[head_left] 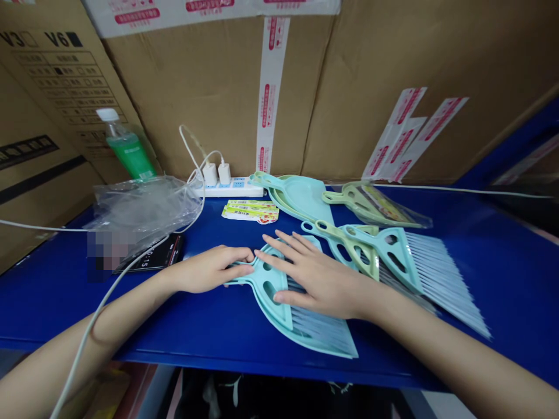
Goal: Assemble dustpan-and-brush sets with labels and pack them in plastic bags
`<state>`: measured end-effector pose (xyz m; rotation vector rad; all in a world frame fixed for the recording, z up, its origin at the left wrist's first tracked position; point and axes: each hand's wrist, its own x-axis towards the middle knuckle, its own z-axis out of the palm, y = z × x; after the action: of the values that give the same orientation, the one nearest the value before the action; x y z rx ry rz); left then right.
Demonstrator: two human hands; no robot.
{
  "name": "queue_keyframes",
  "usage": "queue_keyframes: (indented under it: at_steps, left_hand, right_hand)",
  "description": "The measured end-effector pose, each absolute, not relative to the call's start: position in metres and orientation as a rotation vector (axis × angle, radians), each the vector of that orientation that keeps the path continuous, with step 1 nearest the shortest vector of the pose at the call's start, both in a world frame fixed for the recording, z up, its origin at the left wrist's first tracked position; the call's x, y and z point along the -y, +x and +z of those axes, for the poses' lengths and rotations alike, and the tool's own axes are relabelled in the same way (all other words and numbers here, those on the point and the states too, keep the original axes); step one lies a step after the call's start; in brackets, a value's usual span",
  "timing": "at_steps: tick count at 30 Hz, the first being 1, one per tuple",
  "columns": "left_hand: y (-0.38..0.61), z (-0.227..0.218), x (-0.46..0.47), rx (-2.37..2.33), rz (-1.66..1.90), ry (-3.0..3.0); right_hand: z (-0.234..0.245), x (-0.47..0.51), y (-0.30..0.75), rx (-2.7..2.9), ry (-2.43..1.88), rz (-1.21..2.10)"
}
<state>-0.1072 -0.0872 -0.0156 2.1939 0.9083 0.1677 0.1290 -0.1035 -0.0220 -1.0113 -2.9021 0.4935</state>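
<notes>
A light blue mini brush lies inside a matching light blue dustpan (pixel 321 343) at the front of the blue table (pixel 502 291). My left hand (pixel 209 269) is curled around the handle end of this set, fingers closed on it. My right hand (pixel 312 273) lies flat on top of the brush's head, fingers stretched out and pointing left. Just right of my hands lie two loose brushes, one light green (pixel 349 247) and one light blue (pixel 419 262), bristles pointing right.
Behind them rest stacked empty dustpans (pixel 301 195), a bagged green set (pixel 375 203) and small printed labels (pixel 251 211). At the left lie clear plastic bags (pixel 140 206), a phone (pixel 152 256), a green bottle (pixel 126 148) and a power strip (pixel 229 186) with cables. Cardboard boxes (pixel 218 87) wall the back.
</notes>
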Motion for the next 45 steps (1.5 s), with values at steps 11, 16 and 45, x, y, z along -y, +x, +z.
queue_keyframes:
  at_steps: [11,16,45]
  left_hand:
    - [-0.1069,-0.0166,0.0876,-0.924,0.157,2.198]
    - [-0.1060,-0.0159,0.0875,-0.920,0.166,2.206]
    - [-0.1053,-0.0153,0.0887,-0.925,0.165,2.222]
  right_hand:
    - [-0.0217,0.1038,0.1292,2.914,-1.004,0.480]
    - [-0.0217,0.1043,0.1291,2.923,-1.015,0.464]
    - [-0.0233,0.1040,0.1299,2.895,-0.996,0.472]
